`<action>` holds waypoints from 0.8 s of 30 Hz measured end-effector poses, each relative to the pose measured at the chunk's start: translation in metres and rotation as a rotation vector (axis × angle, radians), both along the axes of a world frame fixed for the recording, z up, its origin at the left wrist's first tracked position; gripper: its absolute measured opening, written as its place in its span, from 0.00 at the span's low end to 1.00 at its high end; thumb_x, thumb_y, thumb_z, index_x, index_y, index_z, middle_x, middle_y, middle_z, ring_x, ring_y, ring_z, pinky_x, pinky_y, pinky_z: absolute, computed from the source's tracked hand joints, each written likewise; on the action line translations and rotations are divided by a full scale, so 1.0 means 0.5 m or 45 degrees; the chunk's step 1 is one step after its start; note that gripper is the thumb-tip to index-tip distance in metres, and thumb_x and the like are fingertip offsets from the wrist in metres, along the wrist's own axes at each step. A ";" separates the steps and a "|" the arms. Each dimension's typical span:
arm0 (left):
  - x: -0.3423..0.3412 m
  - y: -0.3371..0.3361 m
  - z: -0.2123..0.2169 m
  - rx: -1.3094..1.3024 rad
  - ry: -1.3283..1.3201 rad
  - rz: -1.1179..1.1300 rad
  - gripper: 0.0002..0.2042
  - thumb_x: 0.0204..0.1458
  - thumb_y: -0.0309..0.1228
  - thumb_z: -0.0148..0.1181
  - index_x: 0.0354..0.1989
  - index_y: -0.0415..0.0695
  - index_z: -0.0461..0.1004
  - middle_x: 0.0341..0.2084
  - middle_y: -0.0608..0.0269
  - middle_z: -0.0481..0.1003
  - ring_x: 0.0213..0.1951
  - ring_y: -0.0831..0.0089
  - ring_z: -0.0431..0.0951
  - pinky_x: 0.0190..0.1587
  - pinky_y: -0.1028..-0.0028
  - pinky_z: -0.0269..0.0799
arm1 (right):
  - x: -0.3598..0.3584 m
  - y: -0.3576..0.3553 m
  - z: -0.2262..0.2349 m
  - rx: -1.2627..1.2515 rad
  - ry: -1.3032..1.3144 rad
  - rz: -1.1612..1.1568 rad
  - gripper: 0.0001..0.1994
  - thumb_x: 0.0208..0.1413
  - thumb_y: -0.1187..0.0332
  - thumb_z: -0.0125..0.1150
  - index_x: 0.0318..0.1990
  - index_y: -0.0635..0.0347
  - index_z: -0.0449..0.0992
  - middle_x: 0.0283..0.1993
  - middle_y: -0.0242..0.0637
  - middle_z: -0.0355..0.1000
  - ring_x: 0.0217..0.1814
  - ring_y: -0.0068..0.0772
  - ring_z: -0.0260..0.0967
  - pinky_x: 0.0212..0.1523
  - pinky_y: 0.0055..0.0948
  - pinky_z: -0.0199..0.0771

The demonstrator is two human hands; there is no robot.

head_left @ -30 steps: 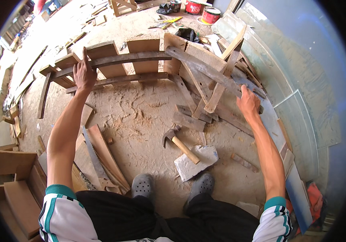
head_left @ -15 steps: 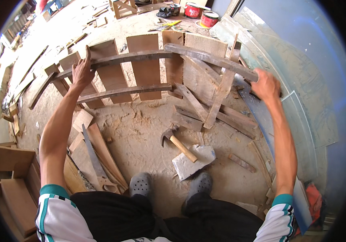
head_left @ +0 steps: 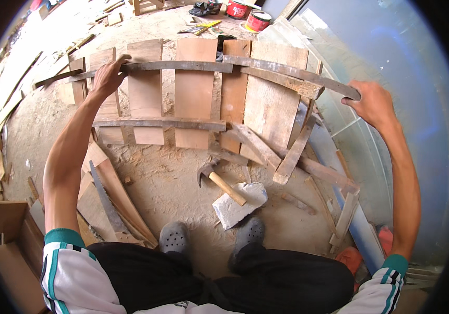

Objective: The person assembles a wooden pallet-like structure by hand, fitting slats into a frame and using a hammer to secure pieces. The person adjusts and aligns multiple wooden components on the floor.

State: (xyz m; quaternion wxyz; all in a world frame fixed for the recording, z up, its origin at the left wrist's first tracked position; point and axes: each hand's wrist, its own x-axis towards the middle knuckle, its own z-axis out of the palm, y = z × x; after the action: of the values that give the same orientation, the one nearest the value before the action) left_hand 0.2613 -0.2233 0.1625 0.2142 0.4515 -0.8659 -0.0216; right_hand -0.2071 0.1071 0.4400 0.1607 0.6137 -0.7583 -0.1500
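A wooden frame with wide slats [head_left: 195, 94] across two dark rails lies in front of me. My left hand [head_left: 110, 76] is closed over the upper rail [head_left: 182, 65] towards its left end. My right hand [head_left: 372, 102] grips the right end of another wooden strip [head_left: 297, 71], which overlaps that rail near the middle. Behind this strip stand a broad pale board [head_left: 271, 94] and an orange-brown slat [head_left: 235, 94]. Several loose-angled wooden pieces, among them a short leg-like piece [head_left: 295, 152], hang at the frame's lower right.
A claw hammer [head_left: 227, 187] rests on a white block [head_left: 242, 205] by my feet. A handsaw [head_left: 106, 199] lies on boards to the left, near a wooden box [head_left: 4, 220]. Glass sheets [head_left: 360, 125] lean at the right. Red cans [head_left: 258, 21] stand at the back.
My right hand has moved outward to the right with the strip's end. The frame has turned and its slats face me more. The lower-right wooden pieces have swung lower and to the right.
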 end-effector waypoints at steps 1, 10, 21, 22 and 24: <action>-0.007 -0.006 -0.006 0.043 -0.025 -0.024 0.24 0.49 0.30 0.63 0.56 0.56 0.68 0.41 0.59 0.79 0.44 0.57 0.78 0.43 0.62 0.73 | 0.004 -0.006 0.009 0.034 0.007 -0.020 0.15 0.46 0.58 0.69 0.40 0.52 0.79 0.30 0.44 0.76 0.36 0.52 0.73 0.38 0.45 0.71; -0.074 -0.055 -0.113 0.006 0.107 -0.239 0.17 0.48 0.32 0.64 0.49 0.52 0.76 0.44 0.66 0.75 0.42 0.63 0.78 0.42 0.66 0.74 | 0.025 -0.110 0.034 0.375 -0.073 -0.134 0.18 0.38 0.58 0.74 0.35 0.57 0.81 0.27 0.47 0.74 0.31 0.52 0.71 0.34 0.43 0.69; -0.122 -0.068 -0.184 0.147 0.071 -0.277 0.16 0.50 0.31 0.62 0.48 0.50 0.76 0.44 0.64 0.75 0.46 0.61 0.76 0.46 0.65 0.72 | -0.045 -0.205 -0.039 0.690 -0.151 -0.265 0.21 0.37 0.56 0.75 0.37 0.60 0.81 0.27 0.51 0.74 0.33 0.50 0.72 0.36 0.43 0.71; -0.123 -0.070 -0.189 0.137 0.063 -0.274 0.16 0.50 0.32 0.61 0.48 0.51 0.76 0.44 0.64 0.75 0.46 0.61 0.75 0.46 0.65 0.72 | -0.047 -0.207 -0.048 0.690 -0.161 -0.265 0.20 0.38 0.56 0.74 0.36 0.59 0.81 0.27 0.50 0.74 0.32 0.50 0.72 0.36 0.43 0.70; -0.128 -0.072 -0.194 0.116 0.046 -0.269 0.15 0.50 0.32 0.61 0.48 0.51 0.76 0.44 0.64 0.75 0.47 0.61 0.75 0.47 0.65 0.72 | -0.049 -0.211 -0.067 0.690 -0.181 -0.265 0.18 0.39 0.55 0.73 0.35 0.58 0.81 0.25 0.48 0.74 0.31 0.48 0.73 0.35 0.43 0.70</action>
State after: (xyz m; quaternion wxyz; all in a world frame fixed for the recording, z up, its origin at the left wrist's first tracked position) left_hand 0.1972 -0.2593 0.0653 0.2055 0.3666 -0.9027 -0.0917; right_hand -0.2315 0.0017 0.4065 -0.0789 0.5623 -0.7588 -0.3192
